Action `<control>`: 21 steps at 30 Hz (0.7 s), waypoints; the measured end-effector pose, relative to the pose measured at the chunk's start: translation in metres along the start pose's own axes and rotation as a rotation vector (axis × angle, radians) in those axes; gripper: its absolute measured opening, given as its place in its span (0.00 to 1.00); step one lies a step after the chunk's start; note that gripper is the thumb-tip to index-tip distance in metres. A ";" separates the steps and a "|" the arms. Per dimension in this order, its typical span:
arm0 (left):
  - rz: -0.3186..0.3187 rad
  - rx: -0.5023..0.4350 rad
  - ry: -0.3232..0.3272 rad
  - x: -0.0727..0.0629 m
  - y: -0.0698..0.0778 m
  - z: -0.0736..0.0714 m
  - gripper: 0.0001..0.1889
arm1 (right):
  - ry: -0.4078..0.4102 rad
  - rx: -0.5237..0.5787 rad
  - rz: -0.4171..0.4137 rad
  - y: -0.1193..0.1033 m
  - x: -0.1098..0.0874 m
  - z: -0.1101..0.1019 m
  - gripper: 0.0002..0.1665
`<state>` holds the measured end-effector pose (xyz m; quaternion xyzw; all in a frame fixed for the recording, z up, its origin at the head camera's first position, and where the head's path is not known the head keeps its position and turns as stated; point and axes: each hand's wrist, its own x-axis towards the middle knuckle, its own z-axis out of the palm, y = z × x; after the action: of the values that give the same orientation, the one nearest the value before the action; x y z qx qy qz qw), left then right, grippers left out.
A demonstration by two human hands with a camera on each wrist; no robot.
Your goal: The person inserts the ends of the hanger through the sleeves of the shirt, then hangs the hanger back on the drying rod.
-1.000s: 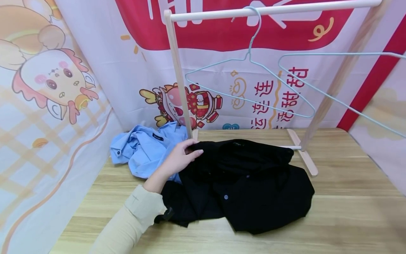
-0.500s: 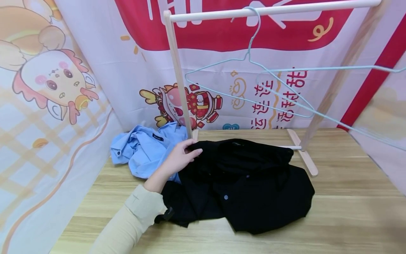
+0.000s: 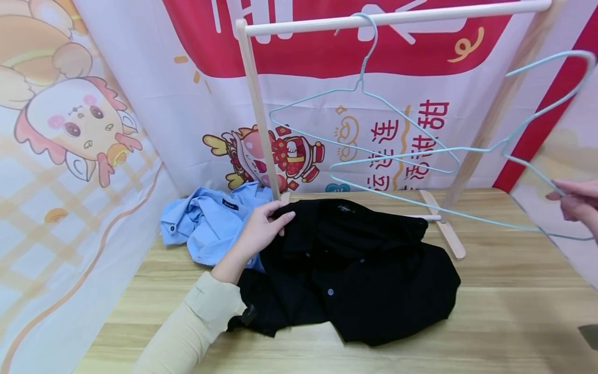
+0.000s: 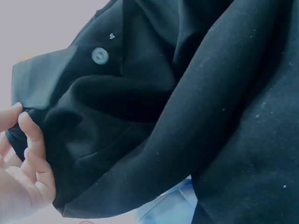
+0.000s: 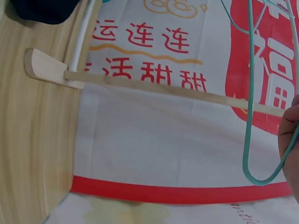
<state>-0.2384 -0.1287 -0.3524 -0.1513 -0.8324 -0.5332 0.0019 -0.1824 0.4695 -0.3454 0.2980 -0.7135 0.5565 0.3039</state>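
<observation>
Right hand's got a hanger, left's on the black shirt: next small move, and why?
I'd probably lower the hanger toward the neck of the black shirt: the right hand holds the hanger aloft, not yet inserted, and the left hand pinches the shirt's edge, which should steady the cloth.

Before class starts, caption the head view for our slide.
Left hand pinches a black shirt; right hand holds a pale blue hanger in front of a wooden rack.

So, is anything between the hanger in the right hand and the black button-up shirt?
Nothing visible. The held hanger is in front of the right rack post; the other hanger hangs farther back, from the rail. The left hand holds the black button-up shirt by its left edge.
</observation>
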 end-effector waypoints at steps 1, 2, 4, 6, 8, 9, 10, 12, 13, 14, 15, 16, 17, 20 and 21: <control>-0.003 0.009 0.001 0.000 0.001 -0.001 0.17 | 0.010 -0.022 0.020 -0.011 0.000 0.011 0.17; -0.008 0.020 0.004 -0.001 0.002 -0.001 0.17 | 0.019 -0.035 0.036 -0.019 0.000 0.019 0.17; -0.013 0.065 0.018 -0.001 0.003 -0.002 0.18 | 0.018 -0.076 0.068 -0.036 0.000 0.037 0.16; -0.002 0.151 0.045 -0.002 0.005 -0.004 0.19 | 0.015 0.051 0.098 -0.048 -0.001 0.051 0.16; 0.016 0.246 0.073 -0.004 0.009 -0.005 0.19 | -0.016 0.148 0.090 -0.054 -0.003 0.061 0.15; 0.029 0.294 0.086 -0.004 0.010 -0.006 0.19 | -0.030 0.177 0.089 -0.056 -0.004 0.065 0.15; 0.040 0.334 0.096 -0.004 0.012 -0.006 0.18 | -0.041 0.252 0.090 -0.057 -0.005 0.068 0.15; 0.054 0.373 0.106 -0.005 0.016 -0.007 0.18 | -0.065 0.289 0.107 -0.056 -0.007 0.071 0.15; 0.058 0.380 0.111 -0.005 0.017 -0.007 0.17 | -0.080 0.278 0.120 -0.055 -0.008 0.070 0.15; 0.061 0.391 0.117 -0.005 0.018 -0.008 0.17 | -0.092 0.247 0.138 -0.054 -0.010 0.070 0.15; 0.064 0.399 0.125 -0.005 0.019 -0.008 0.17 | -0.102 0.197 0.156 -0.054 -0.011 0.070 0.16; 0.067 0.411 0.135 -0.006 0.019 -0.008 0.16 | -0.112 0.160 0.172 -0.053 -0.012 0.069 0.17; 0.069 0.429 0.147 -0.006 0.020 -0.008 0.16 | -0.122 0.129 0.187 -0.053 -0.013 0.069 0.19; 0.083 0.481 0.185 -0.007 0.022 -0.008 0.13 | -0.135 0.053 0.203 -0.054 -0.013 0.071 0.21; 0.093 0.485 0.191 -0.007 0.023 -0.009 0.13 | -0.139 0.058 0.199 -0.054 -0.013 0.072 0.21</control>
<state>-0.2275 -0.1294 -0.3296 -0.1337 -0.9239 -0.3295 0.1412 -0.1405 0.3897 -0.3365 0.2721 -0.7426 0.5824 0.1880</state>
